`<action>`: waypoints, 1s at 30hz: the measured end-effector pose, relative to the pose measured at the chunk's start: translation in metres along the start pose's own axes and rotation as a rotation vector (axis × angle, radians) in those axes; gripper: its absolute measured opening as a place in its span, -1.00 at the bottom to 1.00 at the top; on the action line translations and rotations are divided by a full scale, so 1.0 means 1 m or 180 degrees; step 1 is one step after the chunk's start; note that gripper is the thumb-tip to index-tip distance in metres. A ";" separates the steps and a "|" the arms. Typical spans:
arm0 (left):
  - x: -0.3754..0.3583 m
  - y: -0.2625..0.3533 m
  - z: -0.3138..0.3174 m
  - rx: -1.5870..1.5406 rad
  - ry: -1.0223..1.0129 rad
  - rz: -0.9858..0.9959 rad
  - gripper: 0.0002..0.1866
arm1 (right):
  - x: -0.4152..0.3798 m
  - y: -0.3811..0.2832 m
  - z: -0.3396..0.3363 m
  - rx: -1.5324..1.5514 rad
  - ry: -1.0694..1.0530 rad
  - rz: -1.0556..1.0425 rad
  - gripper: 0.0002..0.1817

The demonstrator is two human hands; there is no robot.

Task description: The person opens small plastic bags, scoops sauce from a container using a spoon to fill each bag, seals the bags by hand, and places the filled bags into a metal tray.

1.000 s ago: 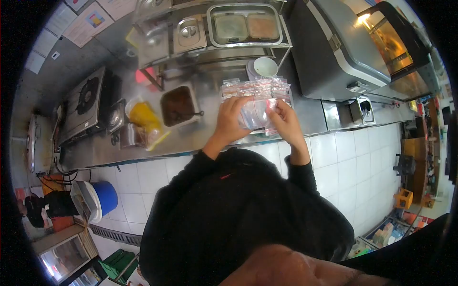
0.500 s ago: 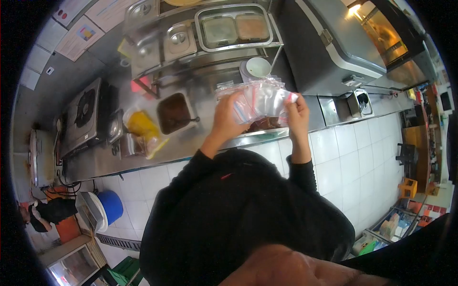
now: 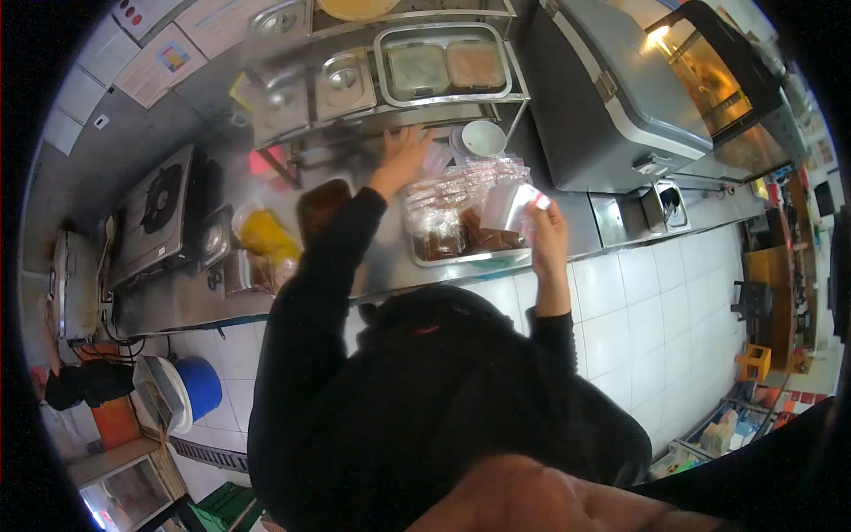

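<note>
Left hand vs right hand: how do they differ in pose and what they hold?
The left hand is stretched far forward, fingers spread under the steel shelf, holding nothing visible. The right hand is raised close to the body, pinching a small clear bag over the tray of filled bags. Both come out of black sleeves.

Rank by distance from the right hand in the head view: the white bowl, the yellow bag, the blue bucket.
From the right hand, which holds a clear bag:
1. White bowl, on the counter beyond it.
2. Yellow bag, far along the counter.
3. Blue bucket, on the floor.
</note>
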State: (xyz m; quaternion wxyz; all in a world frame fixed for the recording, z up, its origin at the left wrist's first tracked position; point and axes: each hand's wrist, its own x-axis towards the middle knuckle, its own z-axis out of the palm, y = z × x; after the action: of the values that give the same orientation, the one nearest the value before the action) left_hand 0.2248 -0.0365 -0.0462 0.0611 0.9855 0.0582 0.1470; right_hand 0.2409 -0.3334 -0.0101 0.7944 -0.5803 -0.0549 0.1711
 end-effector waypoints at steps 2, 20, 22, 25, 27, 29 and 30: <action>-0.007 -0.005 0.003 -0.0262 0.0179 -0.0098 -0.25 | 0.004 0.017 0.012 -0.0300 -0.0109 0.0092 -0.85; -0.292 -0.084 -0.075 -0.1782 0.2549 -0.2441 -0.77 | 0.046 0.204 0.160 -0.3725 -0.2564 -0.1835 -0.68; -0.309 -0.087 -0.079 -0.1866 0.2456 -0.2680 -0.76 | 0.045 0.172 0.163 -0.3306 -0.2610 -0.1425 -0.64; -0.323 -0.103 -0.083 -0.1789 0.2296 -0.2777 -0.74 | 0.068 0.165 0.165 -0.2892 -0.1936 -0.1161 -0.71; -0.325 -0.115 -0.080 -0.1658 0.2275 -0.2654 -0.74 | 0.083 0.174 0.173 -0.2622 -0.1382 -0.0358 -0.77; -0.317 -0.124 -0.079 -0.1974 0.2332 -0.2566 -0.74 | 0.111 0.221 0.169 -0.1926 -0.1030 0.0026 -0.78; -0.313 -0.129 -0.078 -0.2121 0.2369 -0.2524 -0.74 | 0.109 0.217 0.173 -0.2206 -0.1025 -0.0111 -0.79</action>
State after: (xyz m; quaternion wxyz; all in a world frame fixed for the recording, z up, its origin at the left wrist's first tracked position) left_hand -0.1080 0.0573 -0.0778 0.3898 0.7003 0.3870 0.4560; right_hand 0.2480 -0.0823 -0.1707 0.5351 -0.7791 -0.2435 0.2179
